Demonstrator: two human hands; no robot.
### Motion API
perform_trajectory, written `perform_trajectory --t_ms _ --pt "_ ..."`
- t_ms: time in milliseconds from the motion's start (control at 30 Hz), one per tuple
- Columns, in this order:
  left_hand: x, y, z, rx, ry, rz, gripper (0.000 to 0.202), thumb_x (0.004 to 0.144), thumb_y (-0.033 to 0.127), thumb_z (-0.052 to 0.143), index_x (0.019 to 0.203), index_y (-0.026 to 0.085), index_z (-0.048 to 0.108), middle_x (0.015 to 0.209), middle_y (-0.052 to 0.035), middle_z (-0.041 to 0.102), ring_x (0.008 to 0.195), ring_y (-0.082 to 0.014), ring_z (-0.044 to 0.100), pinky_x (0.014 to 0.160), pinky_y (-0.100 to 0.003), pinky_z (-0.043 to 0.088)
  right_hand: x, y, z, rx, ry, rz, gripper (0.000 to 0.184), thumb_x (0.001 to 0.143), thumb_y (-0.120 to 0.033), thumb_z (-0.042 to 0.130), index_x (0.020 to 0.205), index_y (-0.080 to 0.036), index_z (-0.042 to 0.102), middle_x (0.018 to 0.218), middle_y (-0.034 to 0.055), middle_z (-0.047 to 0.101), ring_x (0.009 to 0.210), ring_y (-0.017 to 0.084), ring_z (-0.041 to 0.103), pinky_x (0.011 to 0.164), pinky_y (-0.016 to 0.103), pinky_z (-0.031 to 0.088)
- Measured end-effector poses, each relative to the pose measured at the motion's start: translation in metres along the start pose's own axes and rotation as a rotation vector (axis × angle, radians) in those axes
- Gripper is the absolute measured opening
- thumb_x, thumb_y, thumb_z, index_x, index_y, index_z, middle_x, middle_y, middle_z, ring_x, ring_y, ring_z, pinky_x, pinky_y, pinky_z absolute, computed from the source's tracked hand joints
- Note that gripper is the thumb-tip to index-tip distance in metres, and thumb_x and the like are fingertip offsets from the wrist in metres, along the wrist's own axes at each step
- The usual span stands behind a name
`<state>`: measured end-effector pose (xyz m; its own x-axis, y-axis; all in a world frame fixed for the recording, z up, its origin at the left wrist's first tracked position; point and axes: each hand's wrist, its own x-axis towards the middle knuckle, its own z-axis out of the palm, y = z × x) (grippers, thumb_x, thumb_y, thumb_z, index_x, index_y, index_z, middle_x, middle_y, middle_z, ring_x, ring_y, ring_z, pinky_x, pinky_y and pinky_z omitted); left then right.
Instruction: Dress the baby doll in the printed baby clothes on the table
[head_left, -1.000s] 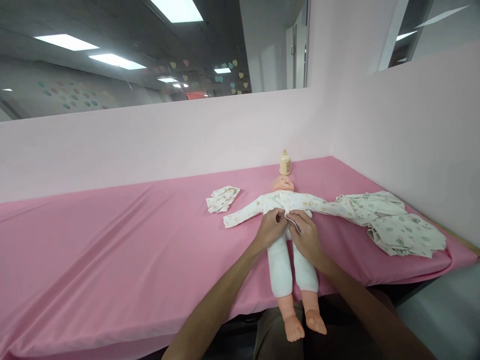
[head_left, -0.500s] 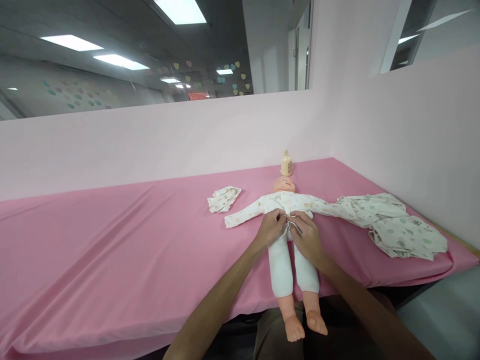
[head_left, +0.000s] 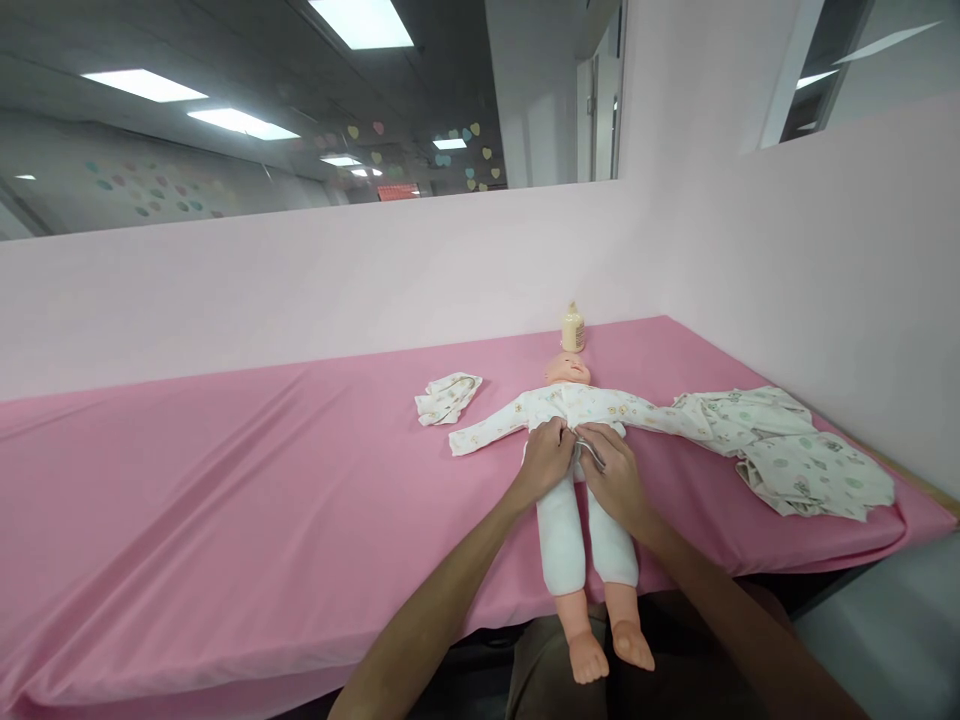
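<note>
Pink sheeting (head_left: 262,500) is stretching wide, running up to a pale wall (head_left: 360,290) at twelve o'clock, and the doll (head_left: 559,510) is lying face up on it, head towards twelve, feet poking past the near edge at six. Over its waist, the left hand (head_left: 546,462) is pinching the front of the patterned top (head_left: 592,404), fingers curled; the right hand (head_left: 613,472), close beside, is gripping its edge. Beyond the head, a bottle (head_left: 573,330) is standing; a folded cloth (head_left: 448,398) is lying at ten o'clock from the hands, rumpled clothing (head_left: 814,465) sprawling at three.
</note>
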<state>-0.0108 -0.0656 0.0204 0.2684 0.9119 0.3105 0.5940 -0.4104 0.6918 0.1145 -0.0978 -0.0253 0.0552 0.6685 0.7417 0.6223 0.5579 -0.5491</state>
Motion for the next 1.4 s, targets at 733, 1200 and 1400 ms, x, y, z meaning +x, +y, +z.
perform_trajectory --t_ms 733,1200,1400 --pt "0.002 -0.006 -0.004 -0.261 -0.124 -0.083 0.017 0.082 0.025 0.041 0.066 0.019 0.042 0.064 0.0041 0.044 0.063 -0.0109 0.04 0.058 -0.024 0.031 -0.001 0.003 -0.001 -0.032 -0.017 -0.061 0.036 0.085 -0.01 0.041 0.112 -0.018 0.064 0.106 0.0081 0.065 0.101 0.022 0.057 0.091 0.041 0.048" --pt "-0.006 0.0 -0.003 -0.191 -0.018 0.044 0.022 0.079 0.027 0.046 0.06 0.018 0.039 0.058 0.0044 0.042 0.059 -0.0102 0.036 0.056 -0.024 0.027 -0.002 0.009 0.0 -0.053 -0.058 -0.076 0.048 0.08 -0.003 0.037 0.118 -0.019 0.062 0.113 0.0074 0.062 0.105 0.022 0.055 0.093 0.041 0.048" --pt "-0.003 -0.003 -0.004 -0.223 -0.044 0.001 0.023 0.079 0.03 0.049 0.06 0.018 0.042 0.059 0.0047 0.041 0.059 -0.0097 0.036 0.054 -0.023 0.027 -0.001 0.008 -0.001 -0.047 -0.067 -0.073 0.048 0.08 -0.004 0.038 0.119 -0.018 0.062 0.113 0.0077 0.063 0.105 0.022 0.055 0.092 0.041 0.048"
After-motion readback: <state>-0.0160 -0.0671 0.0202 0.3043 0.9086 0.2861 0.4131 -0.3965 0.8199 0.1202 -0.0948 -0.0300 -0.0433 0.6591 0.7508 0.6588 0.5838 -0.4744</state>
